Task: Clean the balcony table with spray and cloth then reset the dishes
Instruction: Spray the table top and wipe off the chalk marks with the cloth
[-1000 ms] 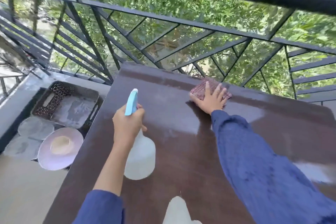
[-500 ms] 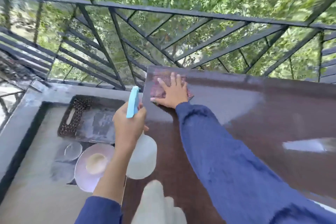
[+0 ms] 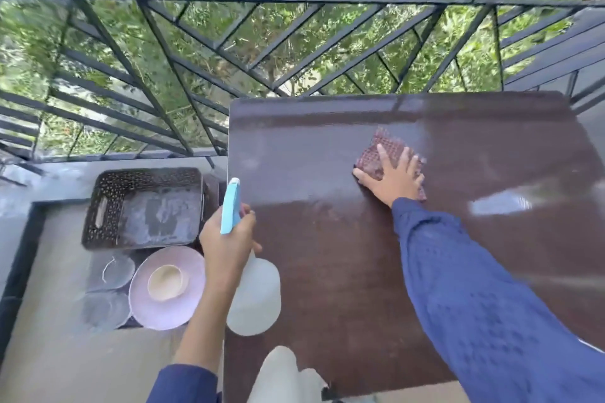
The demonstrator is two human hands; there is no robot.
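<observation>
Change: the cloth (image 3: 373,154) has swept from the surface (image 3: 327,271) far-left corner to its far middle. The right grip (image 3: 394,178) lies flat on it, fingers spread, pressing. The far-edge wipe looks mid-pass, and I'd guess the near half is still to do. The left grip (image 3: 226,239) is clenched round the spray bottle (image 3: 255,298), at the surface's left edge. The dishes (image 3: 154,304) are on the floor (image 3: 65,353), left of the surface, so the reset hasn't started.

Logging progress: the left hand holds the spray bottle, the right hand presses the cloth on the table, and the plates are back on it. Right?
Not quite: the head view shows the plates off the table, down to its left beside the dark tray. The rest holds.
</observation>
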